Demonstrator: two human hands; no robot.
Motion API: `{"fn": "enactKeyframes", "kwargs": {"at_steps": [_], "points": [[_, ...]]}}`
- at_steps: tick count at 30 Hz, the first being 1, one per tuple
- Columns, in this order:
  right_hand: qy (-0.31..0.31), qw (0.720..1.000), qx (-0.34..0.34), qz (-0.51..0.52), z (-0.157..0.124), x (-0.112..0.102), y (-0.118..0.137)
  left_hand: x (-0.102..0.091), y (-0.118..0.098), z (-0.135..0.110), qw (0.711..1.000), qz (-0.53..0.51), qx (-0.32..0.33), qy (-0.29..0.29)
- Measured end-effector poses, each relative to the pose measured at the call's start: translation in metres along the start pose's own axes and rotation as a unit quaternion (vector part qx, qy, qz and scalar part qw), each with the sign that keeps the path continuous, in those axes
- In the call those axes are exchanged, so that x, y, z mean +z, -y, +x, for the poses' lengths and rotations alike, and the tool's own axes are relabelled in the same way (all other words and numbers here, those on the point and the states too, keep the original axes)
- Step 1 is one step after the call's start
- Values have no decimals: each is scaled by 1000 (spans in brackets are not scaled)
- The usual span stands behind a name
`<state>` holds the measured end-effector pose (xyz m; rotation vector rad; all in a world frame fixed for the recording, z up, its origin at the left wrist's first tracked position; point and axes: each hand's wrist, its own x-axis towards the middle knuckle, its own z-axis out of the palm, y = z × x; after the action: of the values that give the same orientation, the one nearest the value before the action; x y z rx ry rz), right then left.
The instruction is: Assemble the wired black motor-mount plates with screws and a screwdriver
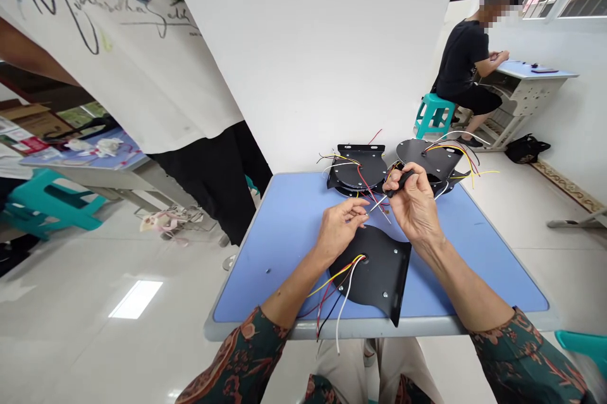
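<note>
One screwdriver [401,181] is gripped in the right hand [417,208], the left hand [337,227] curled, contents unclear; the near plate [377,274], likely stiff, suits holding by its right flange [403,284].

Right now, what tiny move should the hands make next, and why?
Perhaps ease the screwdriver toward the nearest black plate: the right hand holds it, pointing toward the left hand, and screws show in that plate.

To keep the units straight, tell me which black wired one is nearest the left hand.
The black wired unit alone on the near side of the table, its far edge by the left hand; the other units sit farther back.
</note>
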<state>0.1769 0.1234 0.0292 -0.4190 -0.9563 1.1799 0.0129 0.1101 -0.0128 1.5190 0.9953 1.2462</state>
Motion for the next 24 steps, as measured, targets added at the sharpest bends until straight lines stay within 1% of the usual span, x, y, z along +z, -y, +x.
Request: {"fn": "enactKeyframes", "kwargs": {"at_steps": [9,14,19,24], "points": [[17,1000,-1,18,-1,0,-1,2,-5,-1,1000,-4,-7,1],[38,999,3,-3,-2,0,-2,3,-6,-1,1000,-5,-10,2],[53,998,4,-17,-4,2,1,2,-5,-1,1000,1,1,-1],[72,995,5,-63,-8,7,5,1,-5,-3,999,42,26,-7]]}}
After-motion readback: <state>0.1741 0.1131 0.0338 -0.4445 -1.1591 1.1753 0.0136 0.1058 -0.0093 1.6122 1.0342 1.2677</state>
